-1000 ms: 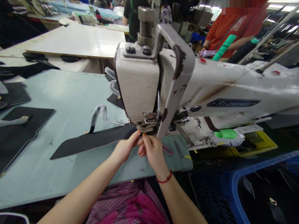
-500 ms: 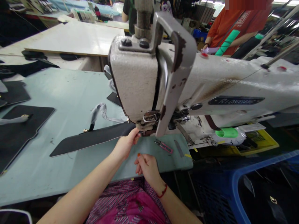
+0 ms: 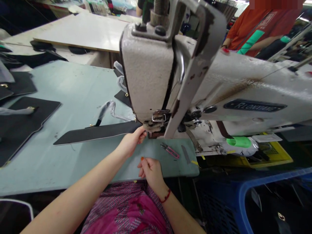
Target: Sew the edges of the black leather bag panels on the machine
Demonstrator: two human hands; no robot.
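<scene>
A black leather-like panel [image 3: 97,134] with a plastic-wrapped handle [image 3: 107,110] lies partly under the head of a sewing machine [image 3: 148,71]. My left hand [image 3: 133,139] pinches the panel's near edge close to the presser foot. The needle area is hidden behind the machine head and my fingers. My right hand [image 3: 151,170] rests at the table's front edge, fingers curled in, apart from the panel; its palm side is hidden. To its right lie pink-handled thread snips [image 3: 170,150] and a grey flat blade-like piece [image 3: 185,154].
More black panels [image 3: 29,123] with wrapped handles lie at the left of the pale green table [image 3: 80,172]. A blue crate [image 3: 241,198] with black pieces stands at the lower right, a yellow crate [image 3: 280,156] behind it. Across the machine stands a person in orange [image 3: 251,26].
The camera view has shifted a little. The panel's left end has swung slightly toward the back. My left hand keeps its grip by the machine head, and my right hand stays nearly still.
</scene>
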